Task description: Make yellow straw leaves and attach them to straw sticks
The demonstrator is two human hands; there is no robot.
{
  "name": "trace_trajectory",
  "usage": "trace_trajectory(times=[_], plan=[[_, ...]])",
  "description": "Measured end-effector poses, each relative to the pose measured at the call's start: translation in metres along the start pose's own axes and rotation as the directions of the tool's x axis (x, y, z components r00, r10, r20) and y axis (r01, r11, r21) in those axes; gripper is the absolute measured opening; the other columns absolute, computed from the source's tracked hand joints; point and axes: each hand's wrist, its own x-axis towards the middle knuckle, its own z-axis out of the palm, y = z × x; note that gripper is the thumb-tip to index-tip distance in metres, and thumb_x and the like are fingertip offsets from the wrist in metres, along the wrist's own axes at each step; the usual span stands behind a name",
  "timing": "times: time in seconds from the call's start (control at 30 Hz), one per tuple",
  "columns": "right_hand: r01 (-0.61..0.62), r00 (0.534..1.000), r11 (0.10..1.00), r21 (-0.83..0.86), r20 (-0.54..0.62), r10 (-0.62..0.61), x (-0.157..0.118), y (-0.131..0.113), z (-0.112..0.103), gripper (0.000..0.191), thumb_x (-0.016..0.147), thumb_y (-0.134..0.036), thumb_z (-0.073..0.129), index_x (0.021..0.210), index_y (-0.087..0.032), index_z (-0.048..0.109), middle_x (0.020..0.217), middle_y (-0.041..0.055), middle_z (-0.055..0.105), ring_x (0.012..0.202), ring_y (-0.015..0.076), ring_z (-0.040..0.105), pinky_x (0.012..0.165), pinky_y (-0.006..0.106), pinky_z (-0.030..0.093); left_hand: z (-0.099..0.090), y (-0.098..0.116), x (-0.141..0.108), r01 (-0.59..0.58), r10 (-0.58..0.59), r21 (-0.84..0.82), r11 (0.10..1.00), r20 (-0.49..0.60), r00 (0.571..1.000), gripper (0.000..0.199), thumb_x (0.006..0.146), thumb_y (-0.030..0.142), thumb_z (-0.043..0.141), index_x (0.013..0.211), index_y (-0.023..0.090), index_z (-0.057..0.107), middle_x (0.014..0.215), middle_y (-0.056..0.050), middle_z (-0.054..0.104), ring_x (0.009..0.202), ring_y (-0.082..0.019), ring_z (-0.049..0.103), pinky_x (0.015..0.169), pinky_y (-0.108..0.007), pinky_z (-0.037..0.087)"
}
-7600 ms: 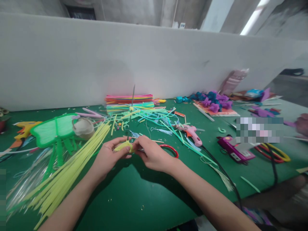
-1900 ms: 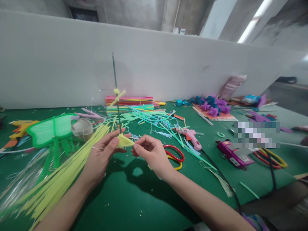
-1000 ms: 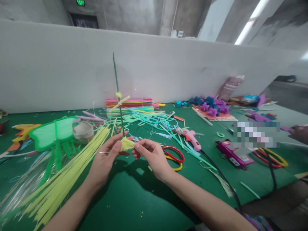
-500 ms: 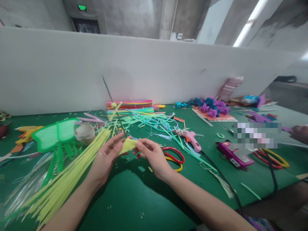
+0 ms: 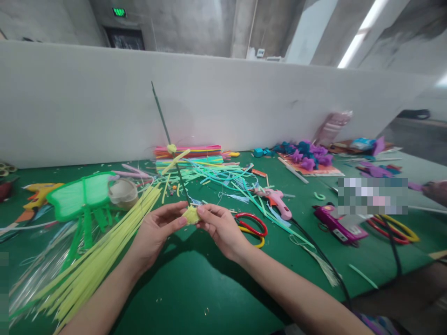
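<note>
Between my two hands is a small yellow fuzzy pipe-cleaner piece [image 5: 192, 215] at one end of a dark green stem [image 5: 161, 113]. My left hand [image 5: 152, 232] pinches its left side between thumb and fingers. On the right side, the thumb and fingertips of my right hand [image 5: 223, 230] grip the same piece. The stem slants up and away past the fingers, with a yellow knot [image 5: 172, 148] and a short yellow strip [image 5: 179, 159] partway along it. Fingertips behind the piece are partly hidden.
Yellow pipe cleaners [image 5: 101, 251] lie left, by a green winged shape [image 5: 84, 195] and a roll of tape [image 5: 123, 191]. Red-and-yellow-handled scissors [image 5: 256, 225] and a pink glue gun [image 5: 277, 200] with a black cord are right. A co-worker's hand [image 5: 435, 191] shows far right.
The yellow piece has turned and moved slightly right, now looking more bunched. Its stem stands higher and more upright. Both hands have drawn closer around it.
</note>
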Motion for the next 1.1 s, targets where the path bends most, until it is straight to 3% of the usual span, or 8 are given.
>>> trace_trajectory(times=[0.4,0.57,0.67,0.73,0.8,0.87,0.97,1.1], plan=[[0.005,0.999,1.0,-0.02,0.048,-0.004,0.002,0.004,-0.005,0.021,0.069,-0.033,0.079,0.082,-0.019,0.071,0.083,0.0009,0.072,0.076,0.0103,0.065,0.077,0.023,0.05,-0.002,-0.004,0.002,-0.024,0.023,0.05,0.998,0.027,0.999,0.033,0.066,0.025,0.081,0.098,0.021,0.073,0.1,-0.006,0.075,0.1,-0.022,0.067,0.091,-0.033,0.051],[0.183,0.981,0.945,-0.271,-0.008,-0.192,0.009,-0.022,-0.021,0.027,0.072,-0.038,0.076,0.09,-0.019,0.071,0.086,0.0037,0.072,0.078,0.0147,0.066,0.076,0.029,0.053,0.001,0.003,0.002,-0.083,0.082,0.022,0.996,0.044,0.996,0.056,0.073,0.032,0.076,0.126,0.022,0.058,0.118,-0.011,0.067,0.105,-0.022,0.063,0.084,-0.029,0.052],[0.244,0.954,0.912,-0.329,-0.086,-0.286,0.015,-0.037,-0.035,0.03,0.072,-0.043,0.074,0.09,-0.019,0.07,0.084,0.0028,0.07,0.075,0.0155,0.065,0.074,0.03,0.053,-0.003,-0.001,0.008,-0.146,0.154,0.073,0.987,-0.134,0.979,0.07,0.077,0.038,0.071,0.139,0.024,0.039,0.128,-0.013,0.058,0.11,-0.024,0.06,0.083,-0.031,0.052],[0.247,0.947,0.903,-0.351,-0.112,-0.303,0.017,-0.043,-0.041,0.031,0.073,-0.046,0.073,0.089,-0.019,0.069,0.083,0.0026,0.07,0.075,0.016,0.065,0.073,0.03,0.053,-0.01,-0.005,0.013,-0.195,0.256,0.203,0.96,-0.345,0.903,0.077,0.078,0.04,0.07,0.142,0.025,0.031,0.132,-0.014,0.052,0.115,-0.025,0.057,0.086,-0.034,0.051],[0.229,0.951,0.898,-0.376,-0.109,-0.288,0.017,-0.046,-0.043,0.032,0.073,-0.048,0.072,0.089,-0.02,0.068,0.084,0.0026,0.069,0.074,0.0166,0.065,0.072,0.03,0.053,-0.016,-0.009,0.016,-0.267,0.431,0.398,0.878,-0.41,0.804,0.08,0.078,0.04,0.07,0.143,0.026,0.026,0.139,-0.015,0.043,0.12,-0.026,0.052,0.093,-0.039,0.048],[0.203,0.964,0.891,-0.407,-0.078,-0.255,0.015,-0.048,-0.041,0.032,0.073,-0.049,0.072,0.088,-0.021,0.067,0.085,0.0022,0.069,0.074,0.0168,0.065,0.07,0.029,0.053,-0.02,-0.01,0.017,-0.329,0.605,0.622,0.71,-0.301,0.737,0.074,0.082,0.038,0.066,0.143,0.026,0.028,0.144,-0.015,0.036,0.128,-0.028,0.043,0.102,-0.043,0.04],[0.18,0.977,0.882,-0.436,-0.026,-0.212,0.012,-0.051,-0.037,0.031,0.073,-0.049,0.071,0.088,-0.021,0.067,0.085,0.001,0.068,0.074,0.0162,0.065,0.067,0.027,0.051,-0.019,-0.008,0.013,-0.335,0.709,0.833,0.441,-0.094,0.699,0.062,0.089,0.036,0.056,0.144,0.024,0.03,0.151,-0.015,0.026,0.141,-0.029,0.023,0.113,-0.047,0.022],[0.2,0.968,0.902,-0.383,-0.066,-0.243,0.014,-0.051,-0.039,0.032,0.076,-0.049,0.07,0.091,-0.021,0.068,0.081,0.0002,0.067,0.071,0.0144,0.064,0.065,0.025,0.05,-0.016,-0.007,0.011,-0.259,0.72,0.925,0.279,-0.023,0.693,0.059,0.092,0.036,0.05,0.145,0.023,0.031,0.157,-0.015,0.017,0.144,-0.032,0.013,0.114,-0.051,0.008]])
